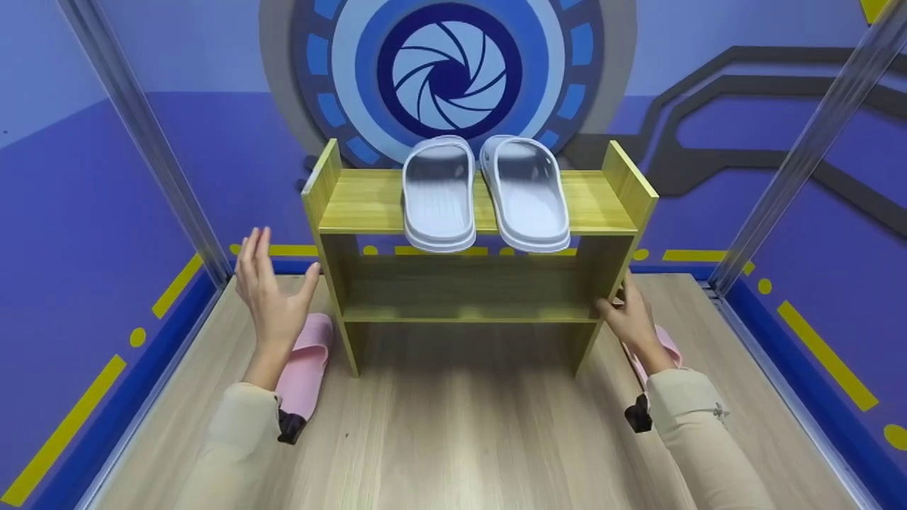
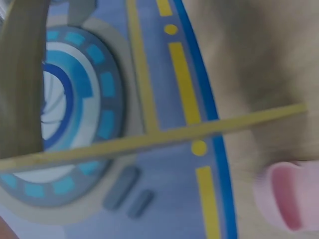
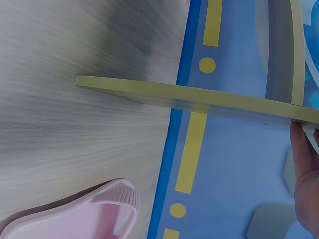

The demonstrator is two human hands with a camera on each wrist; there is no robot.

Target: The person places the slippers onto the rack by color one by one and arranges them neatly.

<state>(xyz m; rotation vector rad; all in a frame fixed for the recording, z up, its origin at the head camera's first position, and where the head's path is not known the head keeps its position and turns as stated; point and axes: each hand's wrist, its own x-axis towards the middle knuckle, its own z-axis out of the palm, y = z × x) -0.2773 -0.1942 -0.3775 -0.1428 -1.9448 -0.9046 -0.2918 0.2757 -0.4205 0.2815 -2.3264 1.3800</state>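
A small wooden shoe rack (image 1: 468, 313) stands upright in the middle of the head view. On its top shelf sit two pale grey clogs (image 1: 439, 205), side by side, their heels at the back. My left hand (image 1: 273, 294) is raised just left of the rack, fingers spread and holding nothing. At the rack's right side panel (image 3: 149, 89), my right hand (image 1: 633, 319) touches the outer face with extended fingers. A pink slipper (image 1: 301, 386) lies on the floor under my left forearm. Another pink slipper (image 3: 94, 214) lies beside the right panel, partly hidden by my right wrist in the head view.
The rack's lower shelf (image 1: 468, 283) is bare. Wood-patterned flooring (image 1: 460, 432) spreads in front of the rack. A blue wall (image 1: 212, 142) with a round painted emblem rises close behind it, and metal posts (image 1: 142, 134) stand at both back corners.
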